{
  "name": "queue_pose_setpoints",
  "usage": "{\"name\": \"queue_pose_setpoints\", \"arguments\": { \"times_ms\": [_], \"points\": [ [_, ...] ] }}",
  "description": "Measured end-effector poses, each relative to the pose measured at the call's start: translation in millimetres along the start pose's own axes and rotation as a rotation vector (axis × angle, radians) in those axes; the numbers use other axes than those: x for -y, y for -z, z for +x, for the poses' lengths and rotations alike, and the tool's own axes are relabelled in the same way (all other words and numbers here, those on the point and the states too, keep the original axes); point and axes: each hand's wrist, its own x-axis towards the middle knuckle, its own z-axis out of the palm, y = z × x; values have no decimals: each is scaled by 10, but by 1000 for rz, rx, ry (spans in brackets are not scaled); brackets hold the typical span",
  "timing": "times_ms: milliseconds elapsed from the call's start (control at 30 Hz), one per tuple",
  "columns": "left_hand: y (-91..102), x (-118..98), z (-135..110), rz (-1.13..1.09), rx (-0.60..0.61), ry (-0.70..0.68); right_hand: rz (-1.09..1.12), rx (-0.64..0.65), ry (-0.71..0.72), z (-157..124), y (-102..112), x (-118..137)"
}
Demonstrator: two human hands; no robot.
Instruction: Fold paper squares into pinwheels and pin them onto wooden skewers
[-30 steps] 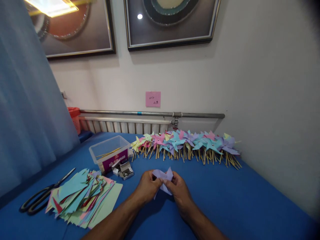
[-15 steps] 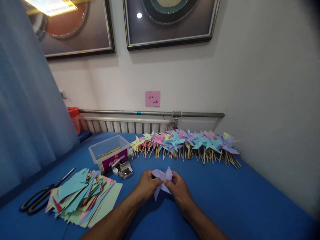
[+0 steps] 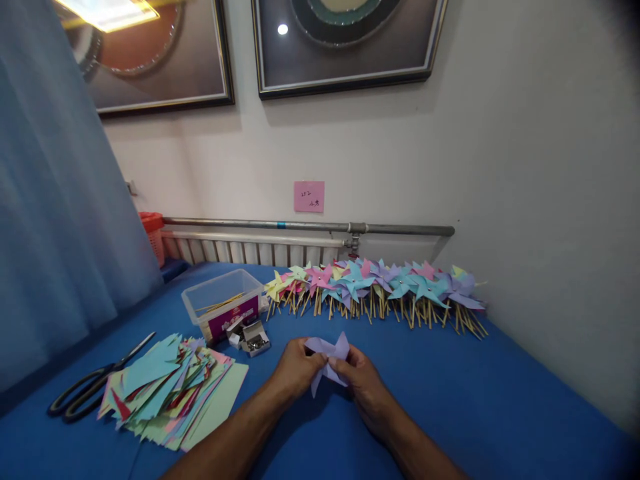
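A lilac paper pinwheel with folded points is held up between my two hands, just above the blue table. My left hand grips its left side, thumb pressed close to the centre. From the right, my right hand pinches it, its thumb also near the middle. Fingers behind the paper are mostly hidden, and no stick shows on this pinwheel. To the left of my forearm lies a pile of cut coloured paper. Beyond it sit small open boxes of metal pins.
Finished pinwheels on sticks lie in a long row at the back of the blue table. A clear plastic tub holds thin sticks. Black-handled scissors lie at far left, near a blue curtain.
The view has shifted slightly, so the surroundings sit a little further right. Both hands keep hold of the lilac pinwheel, with my right thumb and fingers slightly shifted.
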Motion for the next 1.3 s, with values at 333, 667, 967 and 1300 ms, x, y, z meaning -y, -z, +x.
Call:
{"name": "queue_pose_setpoints", "arguments": {
  "times_ms": [333, 667, 967, 1300],
  "points": [
    [35, -106, -25, -173, 2, 76, -51, -55, 13, 86, 115, -147],
    [56, -92, -28, -173, 98, 78, -72, -28, 22, 83, 89, -140],
    [69, -50, -5, -157, 34, 93, -140, -58, 25, 76, 83, -120],
    [125, -78, 11, -198, -8, 14, -68, -77, -8, 3, 6, -29]
  ]
}}
